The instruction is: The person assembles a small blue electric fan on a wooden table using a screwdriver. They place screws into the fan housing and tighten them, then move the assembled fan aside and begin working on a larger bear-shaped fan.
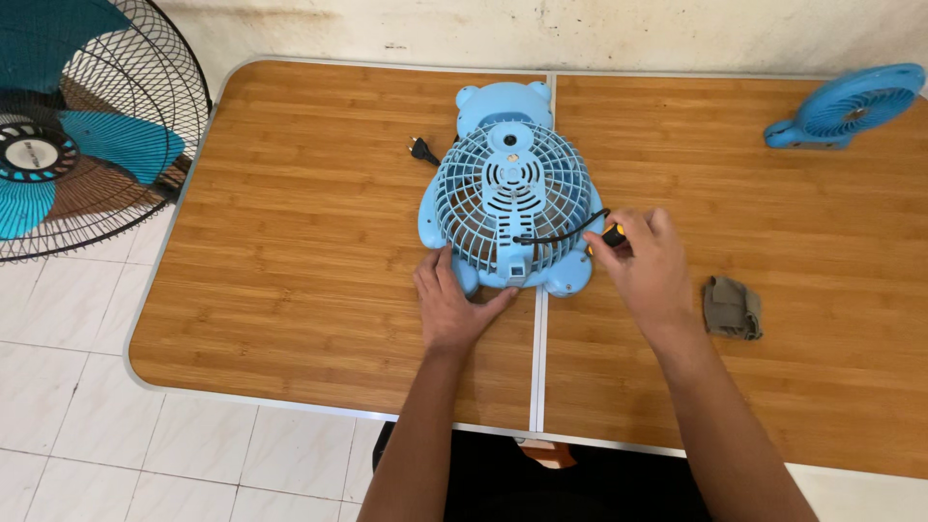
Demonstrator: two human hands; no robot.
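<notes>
A light blue bear-shaped table fan (509,188) lies grille-up in the middle of the wooden table (309,242). My left hand (452,302) rests flat on the table against the fan's lower left foot, fingers apart. My right hand (646,266) is closed on a screwdriver with a yellow and black handle (611,235), beside the fan's lower right edge. The fan's black cord (561,235) crosses the grille toward that hand. Its plug (420,148) lies on the table left of the bear's head.
A small blue handheld fan (849,106) lies at the table's far right corner. A folded grey-brown cloth (732,307) sits right of my right arm. A large standing fan with teal blades (77,126) stands on the tiled floor at left.
</notes>
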